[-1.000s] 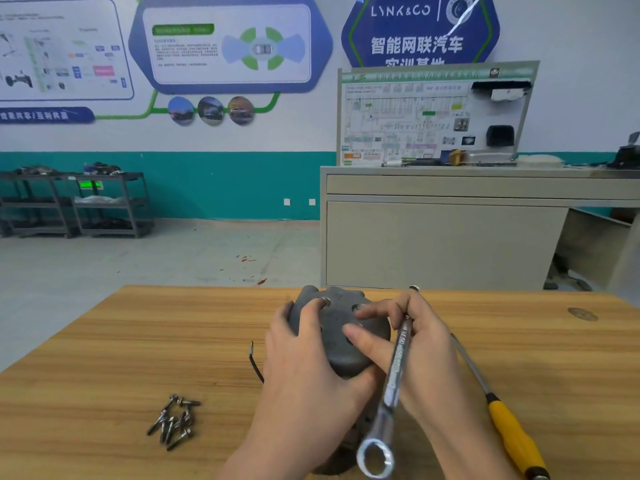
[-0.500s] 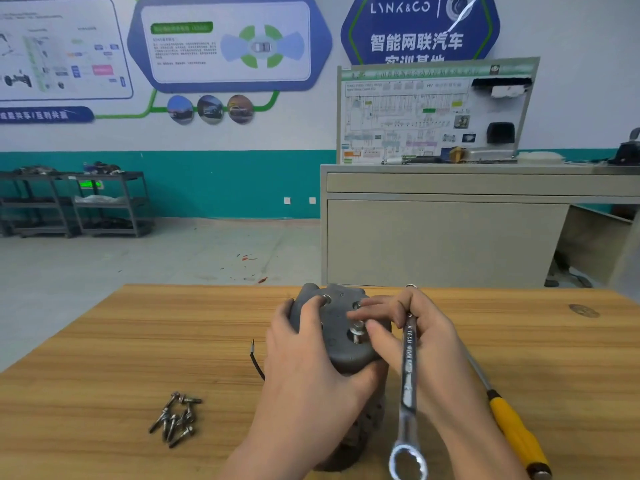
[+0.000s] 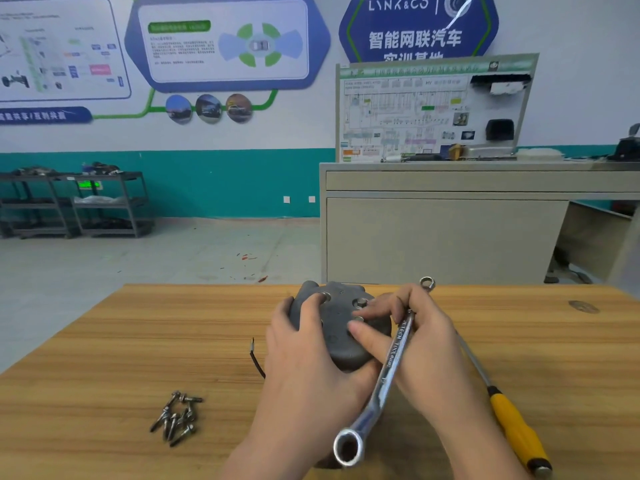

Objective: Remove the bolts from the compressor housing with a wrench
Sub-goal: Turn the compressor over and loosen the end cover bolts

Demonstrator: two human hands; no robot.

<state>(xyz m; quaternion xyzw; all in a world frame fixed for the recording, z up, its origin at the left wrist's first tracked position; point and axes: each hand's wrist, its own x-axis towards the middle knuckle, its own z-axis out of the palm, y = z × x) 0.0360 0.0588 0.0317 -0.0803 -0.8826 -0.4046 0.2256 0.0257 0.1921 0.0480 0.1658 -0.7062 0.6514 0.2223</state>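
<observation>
Compressor housing (image 3: 341, 336) stands on the wooden surface (image 3: 138, 341) near its middle, gripped from the left by the left hand (image 3: 304, 362), fingers curled over its top. The right hand (image 3: 412, 344) grips the wrench (image 3: 384, 379) slanting across it, while its thumb and forefinger pinch a bolt (image 3: 358, 319) on the housing's top. Removed bolts (image 3: 176, 419) lie piled to the left; a yellow-handled screwdriver (image 3: 512, 424) lies to the right.
</observation>
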